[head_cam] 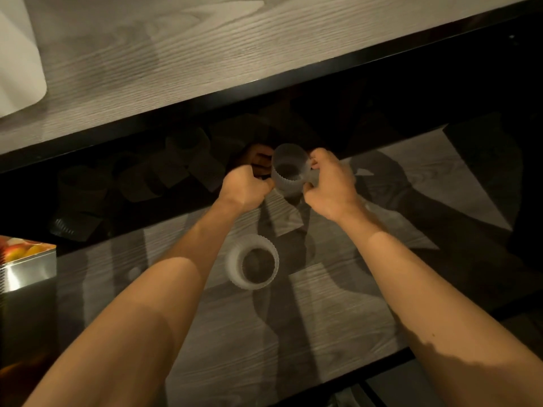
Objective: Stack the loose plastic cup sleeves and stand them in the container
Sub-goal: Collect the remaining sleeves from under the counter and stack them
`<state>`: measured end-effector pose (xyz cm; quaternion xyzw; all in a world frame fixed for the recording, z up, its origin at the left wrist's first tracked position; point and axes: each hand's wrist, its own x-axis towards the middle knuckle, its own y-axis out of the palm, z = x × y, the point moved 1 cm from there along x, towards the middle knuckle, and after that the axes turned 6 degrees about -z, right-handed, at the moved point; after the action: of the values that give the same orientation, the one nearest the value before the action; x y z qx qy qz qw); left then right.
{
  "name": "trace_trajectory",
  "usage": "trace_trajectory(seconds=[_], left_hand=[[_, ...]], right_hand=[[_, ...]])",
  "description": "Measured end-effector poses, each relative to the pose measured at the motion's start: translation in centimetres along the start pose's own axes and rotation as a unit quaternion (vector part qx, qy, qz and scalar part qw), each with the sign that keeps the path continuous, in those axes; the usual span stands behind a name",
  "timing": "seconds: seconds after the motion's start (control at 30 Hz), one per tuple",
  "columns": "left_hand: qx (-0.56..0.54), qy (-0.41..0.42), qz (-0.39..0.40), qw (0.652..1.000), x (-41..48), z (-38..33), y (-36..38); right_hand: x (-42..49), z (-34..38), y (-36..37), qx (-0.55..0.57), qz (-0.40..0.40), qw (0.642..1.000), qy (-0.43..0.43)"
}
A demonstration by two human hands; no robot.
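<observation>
Holding one ribbed held sleeve (289, 168) in both hands, just beyond the standing sleeve (254, 261) and a touch to its right. Your right hand (329, 186) pinches the right wall, thumb and fingers closed narrow on the plastic. Your left hand (245, 186) is curled tight on the left wall. It reads as a grip, though its fingertips are lost in the dark.

Key relation: the standing sleeve sits upright on the shelf (338, 304), mouth up, on the near side of your grip and well apart from it. The held sleeve's long axis runs roughly parallel to it, with the open end facing you. So nesting looks like a pull straight back toward you and down, with little rotation needed. Your left hand is more in line with the standing sleeve, so I'd let it steer.

More loose sleeves (176, 163) lie tumbled beyond and left of the standing sleeve, in shadow under the table top (205, 54). A tin box (28, 259) sits far to its left. I can't pick out the container for certain.
</observation>
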<state>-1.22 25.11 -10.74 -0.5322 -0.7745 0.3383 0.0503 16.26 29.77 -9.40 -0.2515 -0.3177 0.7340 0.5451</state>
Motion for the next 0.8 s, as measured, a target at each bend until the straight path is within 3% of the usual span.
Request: trace_trajectory(seconds=[0.17,0.5,0.8], left_hand=[[0.063,0.008,-0.021,0.998,0.3,0.3,0.3],[0.12,-0.012,-0.017,0.993,0.0,-0.7,0.8],[0.134,-0.071,0.01,0.988,0.5,-1.3,0.1]], right_hand=[[-0.1,-0.9,0.5,-0.005,0.057,0.998,0.009],[0.4,-0.8,1.3,-0.012,0.025,1.0,-0.002],[0.7,-1.5,0.9,-0.06,0.106,0.992,-0.032]])
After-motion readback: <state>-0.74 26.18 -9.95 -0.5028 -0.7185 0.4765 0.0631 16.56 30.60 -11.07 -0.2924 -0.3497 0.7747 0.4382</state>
